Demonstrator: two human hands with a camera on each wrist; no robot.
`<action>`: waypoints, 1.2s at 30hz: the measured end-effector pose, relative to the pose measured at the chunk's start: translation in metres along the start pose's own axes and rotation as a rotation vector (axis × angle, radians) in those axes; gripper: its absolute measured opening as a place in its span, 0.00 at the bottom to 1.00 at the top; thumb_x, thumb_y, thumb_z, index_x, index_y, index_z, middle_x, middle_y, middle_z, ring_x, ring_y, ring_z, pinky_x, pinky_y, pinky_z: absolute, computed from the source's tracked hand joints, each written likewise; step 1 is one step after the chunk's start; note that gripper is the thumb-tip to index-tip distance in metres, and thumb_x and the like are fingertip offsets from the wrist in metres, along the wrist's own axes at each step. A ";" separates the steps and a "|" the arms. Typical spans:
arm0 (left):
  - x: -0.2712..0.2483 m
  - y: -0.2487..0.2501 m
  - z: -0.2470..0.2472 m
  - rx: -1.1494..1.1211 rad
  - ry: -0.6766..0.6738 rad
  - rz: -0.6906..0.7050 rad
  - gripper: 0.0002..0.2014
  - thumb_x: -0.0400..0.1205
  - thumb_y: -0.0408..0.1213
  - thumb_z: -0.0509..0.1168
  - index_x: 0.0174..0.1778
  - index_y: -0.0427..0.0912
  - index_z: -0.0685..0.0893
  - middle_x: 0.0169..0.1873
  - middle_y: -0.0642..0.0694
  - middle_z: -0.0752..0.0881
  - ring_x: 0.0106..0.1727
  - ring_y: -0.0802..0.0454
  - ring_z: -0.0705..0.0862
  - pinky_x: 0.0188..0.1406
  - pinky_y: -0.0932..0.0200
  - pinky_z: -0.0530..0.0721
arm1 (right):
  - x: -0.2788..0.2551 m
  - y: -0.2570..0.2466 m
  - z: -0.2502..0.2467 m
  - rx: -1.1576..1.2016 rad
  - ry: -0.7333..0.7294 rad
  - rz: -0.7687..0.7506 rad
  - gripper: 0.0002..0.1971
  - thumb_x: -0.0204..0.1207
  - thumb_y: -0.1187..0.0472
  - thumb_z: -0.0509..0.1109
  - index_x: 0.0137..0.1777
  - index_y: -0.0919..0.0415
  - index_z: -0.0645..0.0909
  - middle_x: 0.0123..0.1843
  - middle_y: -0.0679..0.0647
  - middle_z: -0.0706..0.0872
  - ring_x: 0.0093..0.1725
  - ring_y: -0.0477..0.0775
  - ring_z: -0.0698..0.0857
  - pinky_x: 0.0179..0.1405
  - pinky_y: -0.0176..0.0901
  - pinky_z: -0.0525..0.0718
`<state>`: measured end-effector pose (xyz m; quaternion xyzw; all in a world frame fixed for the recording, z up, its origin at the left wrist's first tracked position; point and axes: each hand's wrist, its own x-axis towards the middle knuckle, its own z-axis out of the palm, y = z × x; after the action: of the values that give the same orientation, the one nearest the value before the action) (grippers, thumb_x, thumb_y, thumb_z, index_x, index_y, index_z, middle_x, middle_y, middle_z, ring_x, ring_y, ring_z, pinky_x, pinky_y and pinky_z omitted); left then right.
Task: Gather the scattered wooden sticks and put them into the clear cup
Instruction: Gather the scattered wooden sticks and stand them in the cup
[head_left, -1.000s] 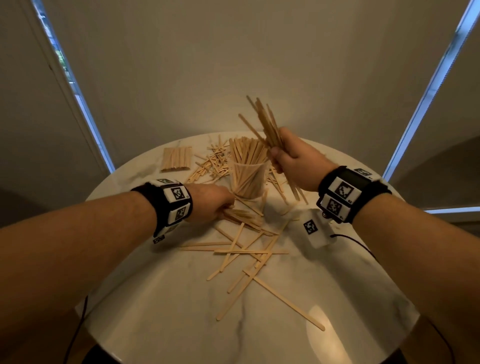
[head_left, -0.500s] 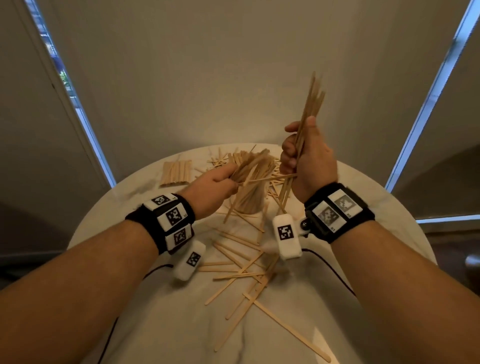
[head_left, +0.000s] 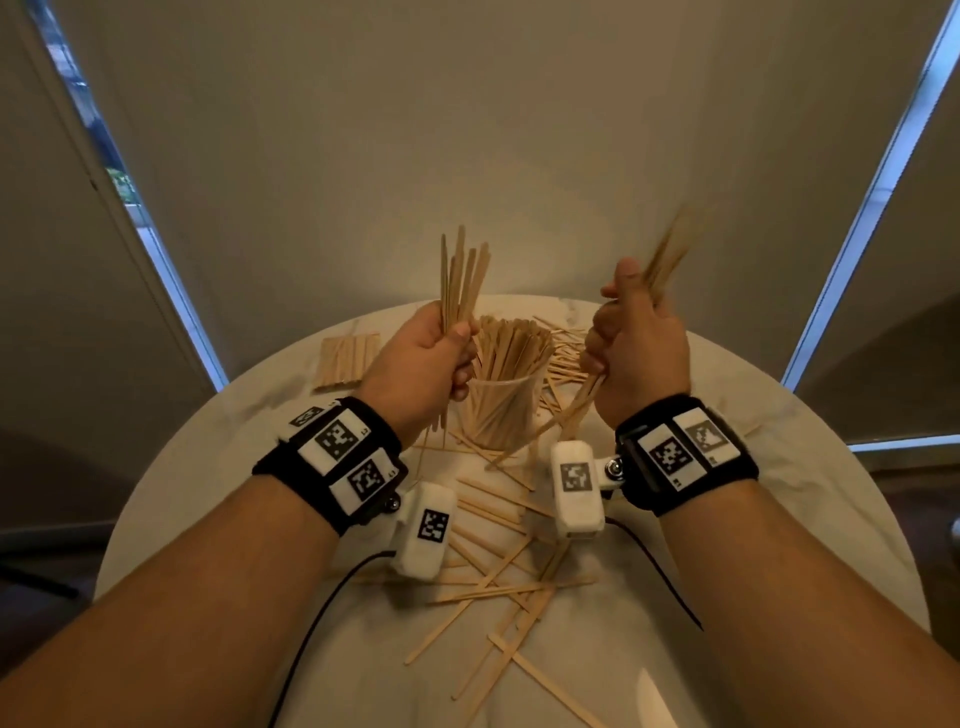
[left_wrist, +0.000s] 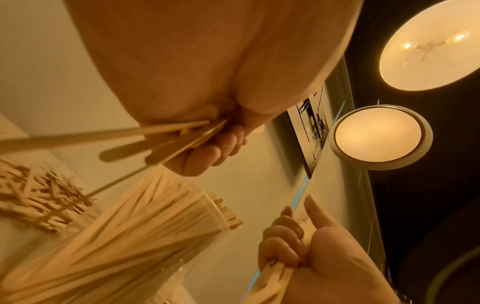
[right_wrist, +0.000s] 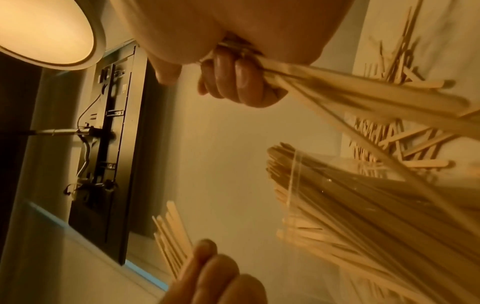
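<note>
A clear cup (head_left: 501, 410) packed with wooden sticks stands at the middle of the round white table (head_left: 753, 519); it also shows as the cup (left_wrist: 145, 236) and the cup (right_wrist: 363, 195) in the wrist views. My left hand (head_left: 426, 358) grips an upright bundle of sticks (head_left: 460, 280) just left of the cup. My right hand (head_left: 636, 343) grips a second bundle (head_left: 670, 254), blurred, just right of the cup. The left hand (left_wrist: 207, 152) and the right hand (right_wrist: 233, 86) curl round their sticks. Loose sticks (head_left: 498, 566) lie scattered in front of the cup.
A neat row of short sticks (head_left: 347, 358) lies at the table's back left. More short sticks (head_left: 563, 353) are piled behind and right of the cup. Cables (head_left: 322, 613) trail from the wrist cameras across the near table. Pale walls and window strips surround the table.
My left hand rose from the table with a bundle of sticks and now holds it upright beside the cup. My right hand swung its bundle to the right of the cup.
</note>
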<state>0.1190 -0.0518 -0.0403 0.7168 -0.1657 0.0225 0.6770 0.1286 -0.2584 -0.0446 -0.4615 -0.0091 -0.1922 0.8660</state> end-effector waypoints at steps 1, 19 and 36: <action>0.000 0.002 0.003 -0.009 -0.007 -0.005 0.10 0.94 0.36 0.54 0.54 0.44 0.80 0.29 0.54 0.77 0.30 0.56 0.75 0.31 0.57 0.76 | -0.002 0.001 0.001 -0.042 -0.072 0.036 0.19 0.81 0.42 0.75 0.52 0.58 0.80 0.28 0.46 0.69 0.24 0.46 0.65 0.20 0.40 0.64; -0.004 -0.006 0.017 0.001 -0.343 -0.132 0.15 0.88 0.51 0.65 0.37 0.51 0.85 0.26 0.51 0.73 0.23 0.55 0.66 0.20 0.62 0.64 | -0.024 -0.006 0.020 -0.236 -0.173 0.044 0.21 0.87 0.43 0.66 0.44 0.60 0.87 0.34 0.55 0.90 0.31 0.52 0.87 0.24 0.39 0.81; -0.012 -0.002 -0.011 -0.211 -0.217 -0.121 0.18 0.88 0.42 0.53 0.46 0.38 0.86 0.27 0.47 0.72 0.21 0.55 0.63 0.16 0.63 0.61 | -0.029 -0.003 0.014 -0.120 -0.257 0.114 0.14 0.86 0.52 0.71 0.58 0.64 0.82 0.30 0.47 0.72 0.26 0.46 0.70 0.25 0.41 0.73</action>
<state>0.1100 -0.0388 -0.0440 0.6487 -0.1957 -0.1132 0.7267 0.1025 -0.2395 -0.0400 -0.5328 -0.0820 -0.0821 0.8382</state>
